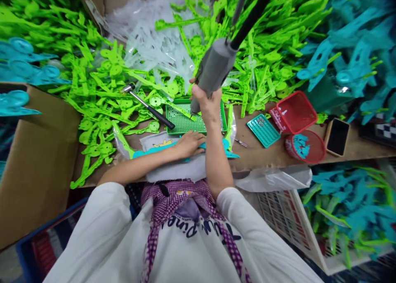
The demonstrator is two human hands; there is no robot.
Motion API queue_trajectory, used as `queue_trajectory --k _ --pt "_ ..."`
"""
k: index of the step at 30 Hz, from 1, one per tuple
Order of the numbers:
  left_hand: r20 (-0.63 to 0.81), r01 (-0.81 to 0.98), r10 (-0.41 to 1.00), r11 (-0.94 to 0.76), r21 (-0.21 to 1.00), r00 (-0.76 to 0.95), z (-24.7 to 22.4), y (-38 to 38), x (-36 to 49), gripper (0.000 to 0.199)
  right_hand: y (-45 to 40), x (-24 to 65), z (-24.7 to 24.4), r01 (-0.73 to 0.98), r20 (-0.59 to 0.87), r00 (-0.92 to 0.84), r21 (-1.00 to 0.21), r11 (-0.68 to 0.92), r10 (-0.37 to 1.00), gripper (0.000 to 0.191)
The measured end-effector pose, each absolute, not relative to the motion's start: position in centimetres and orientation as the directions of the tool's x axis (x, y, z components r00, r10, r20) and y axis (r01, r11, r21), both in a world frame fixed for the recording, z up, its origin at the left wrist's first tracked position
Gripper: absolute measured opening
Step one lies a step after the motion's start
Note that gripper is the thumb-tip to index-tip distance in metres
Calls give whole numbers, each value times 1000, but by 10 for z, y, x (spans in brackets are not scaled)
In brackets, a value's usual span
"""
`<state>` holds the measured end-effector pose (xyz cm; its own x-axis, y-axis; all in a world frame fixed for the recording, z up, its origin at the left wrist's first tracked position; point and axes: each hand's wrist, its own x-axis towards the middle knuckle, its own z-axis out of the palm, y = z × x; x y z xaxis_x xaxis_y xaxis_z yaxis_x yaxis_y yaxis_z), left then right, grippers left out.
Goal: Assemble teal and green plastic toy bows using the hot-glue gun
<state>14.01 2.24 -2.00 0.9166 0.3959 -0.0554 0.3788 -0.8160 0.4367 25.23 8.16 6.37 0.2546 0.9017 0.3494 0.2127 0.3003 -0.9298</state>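
Head view: right hand (209, 104) is closed round a grey power screwdriver (216, 64), thumb along the near side, tool tilted, tip down over the green tray (178, 122). Left hand (190, 144) lies over a long blue plastic piece (151, 151), fingers loosely bent; cannot tell whether they pinch it or only press, undersides hidden. Blue piece is on a grey cloth (185, 172) at the table edge, just in front of the body, long axis running left to right, both ends showing past the arms. Key relation: piece sits on the body side of the screwdriver tip, tip apart from it; left hand is on it, right hand is farther out and higher. Hammer (159, 116) lies left of the tip, handle end over the tray.
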Motion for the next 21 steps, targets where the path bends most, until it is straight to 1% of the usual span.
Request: queue_trajectory --k 2,7,11,13,16,21 --pt "-49 369 391 -812 452 919 -18 22 140 38 98 247 55 165 317 261 -945 281 912 66" --pt "-58 375 393 -810 450 918 -12 22 140 41 127 237 30 203 278 231 -951 233 933 63" --pt "-43 363 388 -808 464 920 -12 23 140 41 139 237 19 159 320 338 -946 282 885 62" --pt "-38 357 385 -809 467 922 -13 23 140 40 143 240 16 170 312 360 -949 267 879 60" --pt "-32 354 385 -809 469 922 -14 24 140 40 147 245 10 206 279 331 -954 219 902 58" --pt "-48 352 374 -810 469 926 -13 25 141 41 148 249 -2 255 323 296 -934 252 899 62"
